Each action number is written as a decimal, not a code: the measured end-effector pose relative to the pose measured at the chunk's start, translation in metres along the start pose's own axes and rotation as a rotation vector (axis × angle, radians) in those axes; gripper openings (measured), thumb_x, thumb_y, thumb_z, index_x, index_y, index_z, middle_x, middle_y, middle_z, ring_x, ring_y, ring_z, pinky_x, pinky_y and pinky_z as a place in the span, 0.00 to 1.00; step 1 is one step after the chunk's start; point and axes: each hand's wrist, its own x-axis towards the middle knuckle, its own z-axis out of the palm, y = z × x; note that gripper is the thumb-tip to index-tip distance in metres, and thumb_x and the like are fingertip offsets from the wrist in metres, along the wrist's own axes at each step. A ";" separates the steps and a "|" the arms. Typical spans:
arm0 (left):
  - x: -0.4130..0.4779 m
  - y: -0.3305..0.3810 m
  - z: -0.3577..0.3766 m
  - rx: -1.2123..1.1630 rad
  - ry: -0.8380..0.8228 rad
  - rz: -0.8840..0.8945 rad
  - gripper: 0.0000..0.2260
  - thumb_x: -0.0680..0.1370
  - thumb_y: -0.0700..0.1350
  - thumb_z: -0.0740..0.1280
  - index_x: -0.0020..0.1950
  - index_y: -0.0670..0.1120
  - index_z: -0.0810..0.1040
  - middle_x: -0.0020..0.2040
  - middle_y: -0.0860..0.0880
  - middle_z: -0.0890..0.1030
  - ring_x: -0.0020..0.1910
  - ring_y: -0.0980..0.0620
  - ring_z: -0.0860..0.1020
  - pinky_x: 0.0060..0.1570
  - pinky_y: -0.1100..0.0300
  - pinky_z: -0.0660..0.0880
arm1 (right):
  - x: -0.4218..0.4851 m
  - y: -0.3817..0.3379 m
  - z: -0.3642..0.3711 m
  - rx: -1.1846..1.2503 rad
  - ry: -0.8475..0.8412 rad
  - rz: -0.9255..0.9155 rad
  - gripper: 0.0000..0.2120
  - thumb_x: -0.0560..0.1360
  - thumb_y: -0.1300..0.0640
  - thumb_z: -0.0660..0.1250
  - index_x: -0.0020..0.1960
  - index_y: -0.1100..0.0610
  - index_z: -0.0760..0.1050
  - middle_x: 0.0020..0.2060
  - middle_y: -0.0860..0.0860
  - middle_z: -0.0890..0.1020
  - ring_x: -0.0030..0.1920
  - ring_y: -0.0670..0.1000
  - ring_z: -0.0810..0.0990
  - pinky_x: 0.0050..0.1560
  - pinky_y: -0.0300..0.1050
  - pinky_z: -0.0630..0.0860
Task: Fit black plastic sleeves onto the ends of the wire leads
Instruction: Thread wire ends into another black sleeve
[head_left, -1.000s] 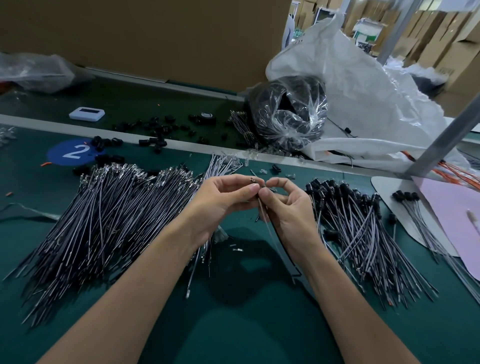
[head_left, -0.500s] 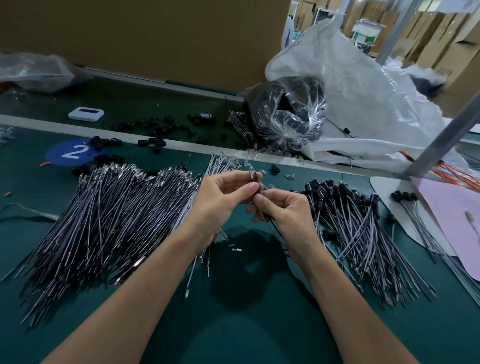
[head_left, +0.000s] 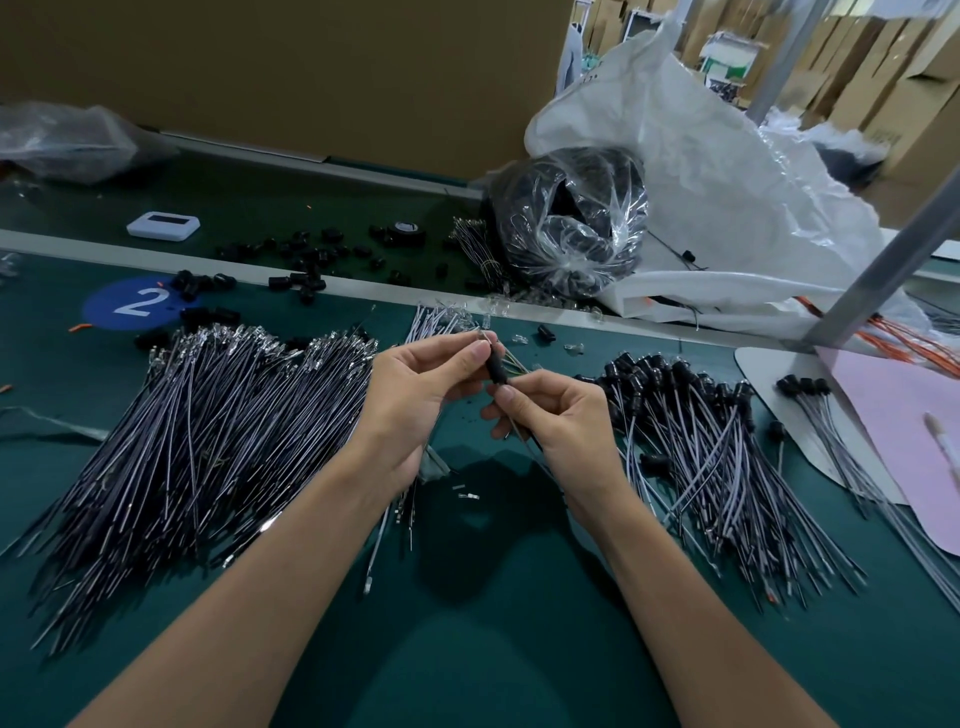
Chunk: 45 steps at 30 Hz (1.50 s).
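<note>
Left hand (head_left: 415, 384) pinches black sleeve (head_left: 496, 366) just above right hand (head_left: 558, 415), which grips the wire lead (head_left: 524, 441).

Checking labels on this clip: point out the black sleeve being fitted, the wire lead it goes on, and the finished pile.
black sleeve (head_left: 496, 368): head view, middle of its body.
wire lead (head_left: 523, 437): head view, lower stretch, well below the sleeve.
finished pile (head_left: 701, 457): head view, middle of the sleeved leads.
</note>
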 end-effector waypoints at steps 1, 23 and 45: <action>0.000 0.000 0.000 -0.007 -0.006 -0.002 0.10 0.68 0.41 0.71 0.47 0.40 0.84 0.44 0.46 0.86 0.42 0.54 0.84 0.40 0.67 0.78 | 0.000 0.000 0.000 -0.003 0.005 -0.007 0.06 0.74 0.67 0.69 0.42 0.60 0.82 0.33 0.54 0.85 0.32 0.48 0.81 0.38 0.37 0.79; -0.003 0.003 0.002 -0.036 0.034 -0.003 0.09 0.65 0.42 0.74 0.43 0.43 0.82 0.42 0.45 0.86 0.43 0.53 0.83 0.48 0.64 0.79 | 0.000 0.006 0.001 -0.054 0.069 -0.096 0.02 0.73 0.65 0.72 0.43 0.61 0.84 0.35 0.54 0.86 0.35 0.47 0.83 0.37 0.35 0.76; -0.002 0.004 0.001 -0.049 0.029 -0.014 0.05 0.64 0.42 0.74 0.40 0.45 0.85 0.42 0.46 0.86 0.39 0.57 0.82 0.39 0.69 0.75 | 0.000 0.007 0.001 -0.117 0.080 -0.082 0.02 0.73 0.65 0.72 0.44 0.65 0.83 0.36 0.58 0.85 0.36 0.55 0.81 0.38 0.44 0.78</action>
